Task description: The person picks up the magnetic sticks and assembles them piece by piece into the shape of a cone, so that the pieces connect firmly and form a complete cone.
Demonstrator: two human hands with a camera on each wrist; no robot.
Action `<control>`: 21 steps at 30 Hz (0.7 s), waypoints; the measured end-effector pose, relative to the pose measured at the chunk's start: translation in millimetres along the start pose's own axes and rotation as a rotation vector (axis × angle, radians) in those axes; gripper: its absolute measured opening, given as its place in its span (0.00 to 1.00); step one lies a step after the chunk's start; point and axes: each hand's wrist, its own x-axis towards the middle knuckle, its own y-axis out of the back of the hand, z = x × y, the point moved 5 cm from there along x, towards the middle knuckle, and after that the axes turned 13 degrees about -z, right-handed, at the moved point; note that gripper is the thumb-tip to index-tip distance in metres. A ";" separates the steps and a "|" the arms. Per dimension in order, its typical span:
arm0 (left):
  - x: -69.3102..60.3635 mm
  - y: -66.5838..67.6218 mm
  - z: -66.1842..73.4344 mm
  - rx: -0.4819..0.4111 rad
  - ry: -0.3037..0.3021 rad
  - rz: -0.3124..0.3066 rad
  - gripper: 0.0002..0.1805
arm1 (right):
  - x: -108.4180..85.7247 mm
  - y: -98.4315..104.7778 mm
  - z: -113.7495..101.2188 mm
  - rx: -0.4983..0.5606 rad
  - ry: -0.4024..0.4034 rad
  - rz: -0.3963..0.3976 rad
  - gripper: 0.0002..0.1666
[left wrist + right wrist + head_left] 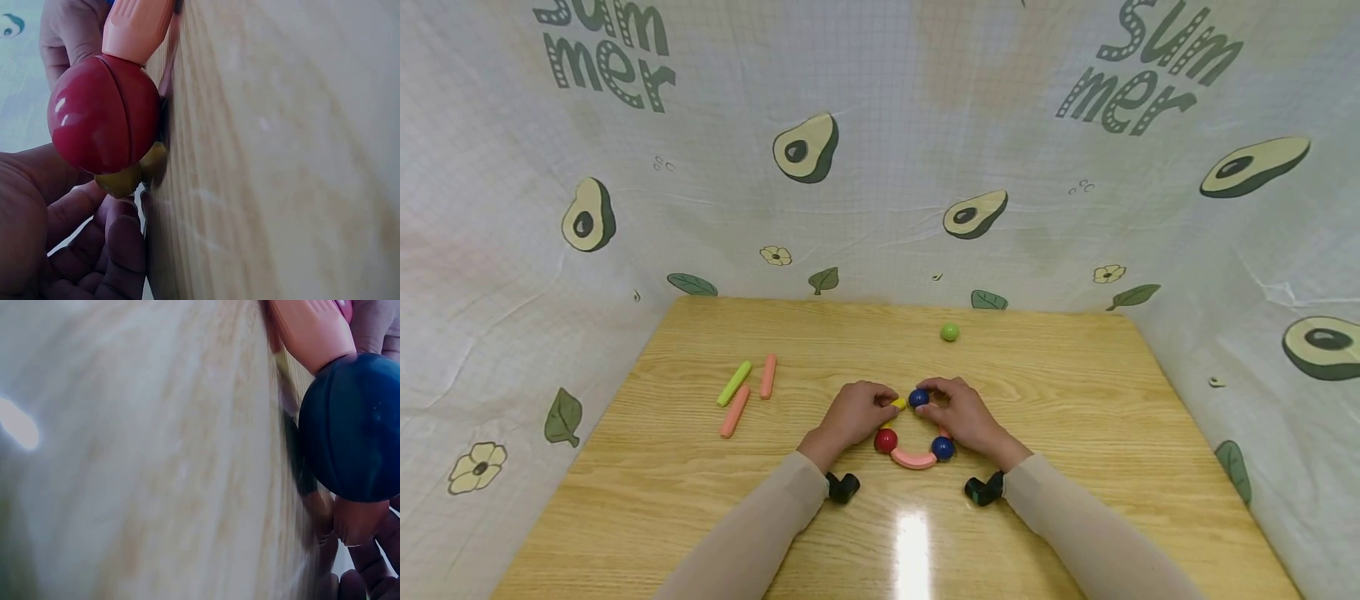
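My left hand [852,417] pinches a yellow curved rod [898,403] that rises from a red ball [886,441]. Opposite it, my right hand [966,417] grips a dark blue ball [918,398] between thumb and fingers, a small gap from the yellow rod's tip. A coral curved rod [913,461] joins the red ball to a lower blue ball [942,448]. From that lower ball another coral rod [357,520] runs up towards the right hand, mostly hidden by it in the head view. In the left wrist view the red ball [105,115] covers part of the left fingers.
Left of the hands lie a lime-green rod [734,383] and two coral rods, one nearer [735,412] and one farther [768,377]. A green ball [950,332] sits near the wooden table's [1060,358] back edge. Printed cloth [880,217] hangs behind and at both sides.
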 end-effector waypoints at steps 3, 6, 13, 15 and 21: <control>1.3 -0.4 0.8 0.002 0.001 -0.009 0.15 | 0.2 -0.2 -0.7 -0.012 0.001 -0.003 0.21; 2.8 -1.3 0.9 0.004 0.005 -0.011 0.16 | 0.5 -0.4 -1.2 -0.020 -0.001 0.000 0.20; 3.7 -1.6 0.2 0.009 0.010 0.000 0.15 | -2.6 0.3 -3.7 -0.021 0.005 -0.005 0.26; 4.0 -1.8 -0.3 0.006 0.008 -0.003 0.15 | -6.1 2.0 -4.1 -0.021 -0.002 -0.009 0.29; 4.3 -2.6 -0.2 0.003 0.007 -0.026 0.16 | -20.3 9.7 -0.3 -0.049 -0.075 0.013 0.26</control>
